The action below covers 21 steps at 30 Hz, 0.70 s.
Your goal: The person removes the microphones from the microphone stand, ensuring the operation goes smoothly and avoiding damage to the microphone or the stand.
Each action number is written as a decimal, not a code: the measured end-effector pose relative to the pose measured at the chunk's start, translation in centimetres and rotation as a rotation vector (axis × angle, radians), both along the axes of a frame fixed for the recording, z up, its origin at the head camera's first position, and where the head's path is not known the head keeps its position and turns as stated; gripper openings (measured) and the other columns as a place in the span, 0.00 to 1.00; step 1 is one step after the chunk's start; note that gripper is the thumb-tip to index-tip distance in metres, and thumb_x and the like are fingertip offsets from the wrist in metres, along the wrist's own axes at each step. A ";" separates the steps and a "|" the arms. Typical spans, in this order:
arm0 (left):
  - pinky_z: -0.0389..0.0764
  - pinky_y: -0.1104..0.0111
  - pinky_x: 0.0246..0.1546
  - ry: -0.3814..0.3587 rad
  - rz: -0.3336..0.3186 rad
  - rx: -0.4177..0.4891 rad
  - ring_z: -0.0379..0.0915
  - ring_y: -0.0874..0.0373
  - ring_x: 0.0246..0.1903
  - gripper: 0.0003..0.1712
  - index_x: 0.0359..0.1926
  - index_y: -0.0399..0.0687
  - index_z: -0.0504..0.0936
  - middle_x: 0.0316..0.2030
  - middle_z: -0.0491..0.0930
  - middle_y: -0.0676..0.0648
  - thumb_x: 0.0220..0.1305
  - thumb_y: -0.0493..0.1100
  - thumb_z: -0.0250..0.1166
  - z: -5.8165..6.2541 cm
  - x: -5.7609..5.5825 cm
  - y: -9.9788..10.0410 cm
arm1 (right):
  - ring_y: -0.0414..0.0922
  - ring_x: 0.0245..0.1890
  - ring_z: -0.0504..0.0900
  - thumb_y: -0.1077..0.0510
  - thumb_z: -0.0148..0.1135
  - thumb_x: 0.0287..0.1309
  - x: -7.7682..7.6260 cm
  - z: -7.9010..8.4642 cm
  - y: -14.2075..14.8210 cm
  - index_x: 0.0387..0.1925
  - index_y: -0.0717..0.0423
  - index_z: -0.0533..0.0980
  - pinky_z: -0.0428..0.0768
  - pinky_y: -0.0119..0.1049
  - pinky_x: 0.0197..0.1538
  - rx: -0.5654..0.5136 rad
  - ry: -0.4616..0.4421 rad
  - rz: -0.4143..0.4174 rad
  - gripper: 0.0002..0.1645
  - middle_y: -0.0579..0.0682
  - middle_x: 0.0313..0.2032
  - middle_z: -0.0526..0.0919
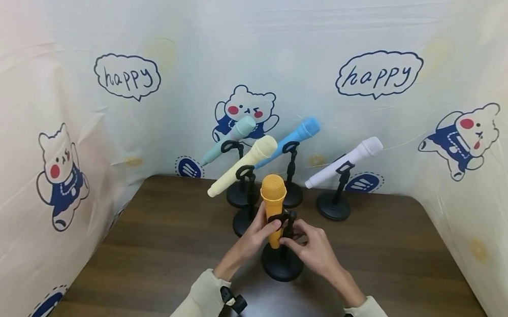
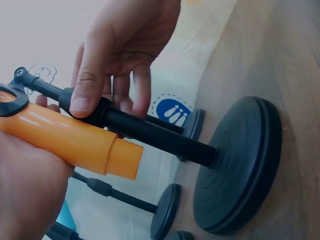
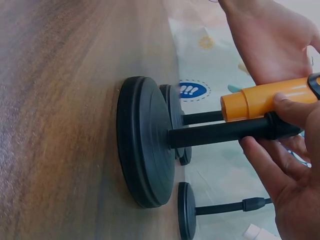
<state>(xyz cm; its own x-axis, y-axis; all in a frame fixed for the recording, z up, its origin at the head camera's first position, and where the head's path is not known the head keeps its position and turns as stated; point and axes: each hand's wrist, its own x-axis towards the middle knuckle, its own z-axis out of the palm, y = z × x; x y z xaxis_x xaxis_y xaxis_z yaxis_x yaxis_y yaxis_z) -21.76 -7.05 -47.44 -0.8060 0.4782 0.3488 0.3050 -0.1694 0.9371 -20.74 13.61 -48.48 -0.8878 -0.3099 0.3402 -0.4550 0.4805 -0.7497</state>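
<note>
An orange microphone (image 1: 274,190) sits in the clip of a black desk stand (image 1: 282,266), its mesh head up and tilted slightly left. My left hand (image 1: 252,237) holds the microphone's body from the left, thumb near the clip. On the other side, my right hand (image 1: 319,249) pinches the stand's pole at its collar (image 2: 95,111) between thumb and fingers. The orange handle's lower end (image 3: 235,106) hangs free beside the pole. The round base rests on the table.
Behind it, cream (image 1: 243,166), teal (image 1: 238,130), blue (image 1: 300,132) and lavender (image 1: 344,162) microphones lean in black stands on the dark wooden table (image 1: 158,251). A pale printed cloth (image 1: 192,35) rises at the back and sides.
</note>
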 end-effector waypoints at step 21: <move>0.77 0.43 0.67 0.131 0.339 -0.168 0.79 0.44 0.62 0.33 0.70 0.44 0.71 0.64 0.79 0.40 0.69 0.40 0.73 6.3 0.2 -1.4 | 0.46 0.44 0.91 0.52 0.78 0.63 0.1 1.1 0.2 0.49 0.52 0.83 0.90 0.31 0.44 0.035 -0.071 0.042 0.16 0.51 0.46 0.90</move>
<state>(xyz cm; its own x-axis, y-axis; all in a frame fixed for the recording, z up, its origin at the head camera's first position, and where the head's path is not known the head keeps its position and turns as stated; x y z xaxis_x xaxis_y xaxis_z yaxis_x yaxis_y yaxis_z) -21.59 -8.43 -41.14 -0.8816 0.2520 0.3990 0.4365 0.1139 0.8925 -20.61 13.79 -47.42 -0.8953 -0.3584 0.2648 -0.4215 0.4888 -0.7638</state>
